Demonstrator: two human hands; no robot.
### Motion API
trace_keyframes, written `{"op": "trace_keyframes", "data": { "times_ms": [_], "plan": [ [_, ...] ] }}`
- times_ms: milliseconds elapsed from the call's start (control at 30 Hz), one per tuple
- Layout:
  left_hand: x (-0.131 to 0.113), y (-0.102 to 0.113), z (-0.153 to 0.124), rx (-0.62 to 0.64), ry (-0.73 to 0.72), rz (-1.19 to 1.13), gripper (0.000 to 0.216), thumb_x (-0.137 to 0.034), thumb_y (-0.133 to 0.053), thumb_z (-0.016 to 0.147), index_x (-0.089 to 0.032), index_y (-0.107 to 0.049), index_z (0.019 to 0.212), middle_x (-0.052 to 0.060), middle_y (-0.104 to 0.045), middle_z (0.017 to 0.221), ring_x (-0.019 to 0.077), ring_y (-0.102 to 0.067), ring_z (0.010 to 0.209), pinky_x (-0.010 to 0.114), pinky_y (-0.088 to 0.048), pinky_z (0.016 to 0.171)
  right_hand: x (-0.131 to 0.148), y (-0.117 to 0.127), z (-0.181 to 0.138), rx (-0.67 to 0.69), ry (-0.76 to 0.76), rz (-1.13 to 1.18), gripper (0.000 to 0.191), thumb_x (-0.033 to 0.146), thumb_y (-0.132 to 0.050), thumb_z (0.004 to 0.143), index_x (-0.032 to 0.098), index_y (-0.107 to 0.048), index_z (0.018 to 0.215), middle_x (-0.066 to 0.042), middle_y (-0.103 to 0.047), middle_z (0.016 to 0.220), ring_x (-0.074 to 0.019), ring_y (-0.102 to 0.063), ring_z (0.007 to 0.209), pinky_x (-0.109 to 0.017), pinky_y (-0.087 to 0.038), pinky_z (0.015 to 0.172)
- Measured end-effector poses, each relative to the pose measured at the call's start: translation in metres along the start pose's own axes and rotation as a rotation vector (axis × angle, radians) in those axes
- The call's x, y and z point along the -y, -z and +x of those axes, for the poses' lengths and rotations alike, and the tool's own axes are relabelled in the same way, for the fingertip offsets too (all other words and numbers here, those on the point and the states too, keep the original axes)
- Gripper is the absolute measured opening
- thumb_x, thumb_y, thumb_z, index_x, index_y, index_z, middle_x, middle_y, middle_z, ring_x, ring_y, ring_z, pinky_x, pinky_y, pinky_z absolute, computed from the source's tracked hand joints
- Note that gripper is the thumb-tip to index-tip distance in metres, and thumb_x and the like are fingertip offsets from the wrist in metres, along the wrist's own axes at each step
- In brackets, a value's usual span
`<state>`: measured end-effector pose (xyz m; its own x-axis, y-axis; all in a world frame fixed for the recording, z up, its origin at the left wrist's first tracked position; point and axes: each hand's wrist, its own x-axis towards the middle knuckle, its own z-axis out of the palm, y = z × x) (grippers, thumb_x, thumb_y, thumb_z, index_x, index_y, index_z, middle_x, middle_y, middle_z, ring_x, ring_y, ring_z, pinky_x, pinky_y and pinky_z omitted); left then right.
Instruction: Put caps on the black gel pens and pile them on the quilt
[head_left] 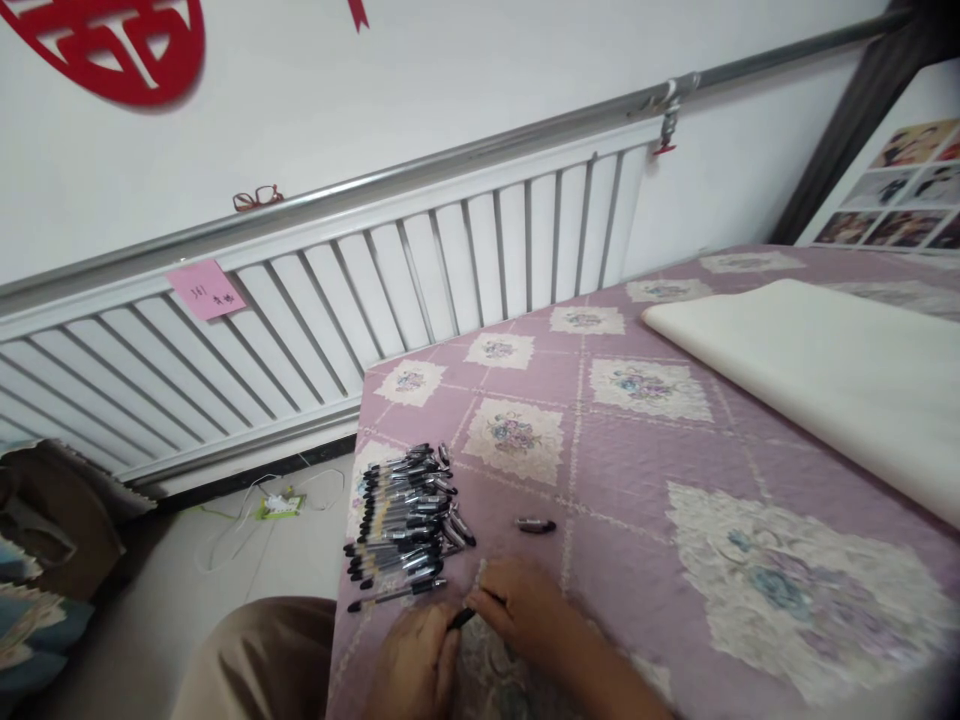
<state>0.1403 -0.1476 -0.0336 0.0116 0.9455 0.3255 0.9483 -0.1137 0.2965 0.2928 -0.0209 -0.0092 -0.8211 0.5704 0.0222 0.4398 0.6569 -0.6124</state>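
Observation:
My left hand (pixel 415 660) is closed around a pen (pixel 462 618), whose dark end shows between my two hands. The fingers of my right hand (pixel 521 603) pinch the same pen from the other side. Most of this pen is hidden by my fingers. Just beyond my left hand lies a heap of clear pens with black ends (pixel 401 520), roughly side by side, with several loose caps (pixel 459 523) along its right side. A single black and silver pen cap (pixel 535 525) lies apart on the tablecloth, past my right hand.
A purple floral tablecloth (pixel 525 375) covers the table. On the right lies a folded cream sheet (pixel 832 350); a photo board (pixel 900 190) stands behind it. A white radiator (pixel 420 280) runs along the wall. A power strip (pixel 282 505) lies on the floor.

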Motion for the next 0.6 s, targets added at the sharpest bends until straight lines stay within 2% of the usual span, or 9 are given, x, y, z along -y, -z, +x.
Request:
{"op": "trace_keyframes", "data": {
  "times_ms": [133, 433, 533, 600],
  "plan": [
    [0.001, -0.002, -0.001, 0.009, -0.004, 0.008, 0.028, -0.02, -0.035, 0.089, -0.021, -0.062, 0.092, 0.004, -0.071, 0.084, 0.0153, -0.067, 0.075, 0.024, -0.054, 0.07, 0.001, 0.002, 0.001, 0.025, -0.022, 0.065, 0.023, 0.029, -0.052, 0.087, 0.017, -0.063, 0.07, -0.002, -0.065, 0.074, -0.0141, -0.052, 0.068, -0.024, -0.031, 0.061],
    [0.0, 0.001, 0.001, 0.02, -0.012, -0.004, 0.029, -0.021, -0.034, 0.09, -0.021, -0.062, 0.096, 0.003, -0.071, 0.086, 0.0149, -0.067, 0.078, 0.023, -0.053, 0.071, 0.003, 0.011, -0.005, 0.03, -0.041, 0.26, 0.009, 0.02, -0.054, 0.078, 0.018, -0.063, 0.078, -0.002, -0.066, 0.081, -0.0161, -0.056, 0.076, -0.025, -0.038, 0.068],
    [-0.002, 0.004, 0.002, 0.035, 0.009, 0.011, 0.026, -0.021, -0.036, 0.09, -0.022, -0.062, 0.093, 0.002, -0.071, 0.086, 0.0148, -0.067, 0.077, 0.022, -0.053, 0.069, 0.007, 0.013, -0.008, 0.011, -0.041, 0.35, 0.017, 0.017, -0.056, 0.073, 0.019, -0.062, 0.089, -0.001, -0.066, 0.087, -0.0162, -0.057, 0.08, -0.025, -0.039, 0.07],
    [-0.002, 0.004, 0.002, 0.026, 0.014, 0.024, 0.025, -0.022, -0.037, 0.09, -0.022, -0.062, 0.094, 0.002, -0.072, 0.088, 0.0149, -0.068, 0.079, 0.022, -0.053, 0.07, 0.009, 0.012, -0.008, 0.009, -0.054, 0.358, 0.02, 0.021, -0.06, 0.073, 0.019, -0.061, 0.093, -0.001, -0.066, 0.089, -0.0166, -0.057, 0.08, -0.024, -0.039, 0.069]
  ]
}}
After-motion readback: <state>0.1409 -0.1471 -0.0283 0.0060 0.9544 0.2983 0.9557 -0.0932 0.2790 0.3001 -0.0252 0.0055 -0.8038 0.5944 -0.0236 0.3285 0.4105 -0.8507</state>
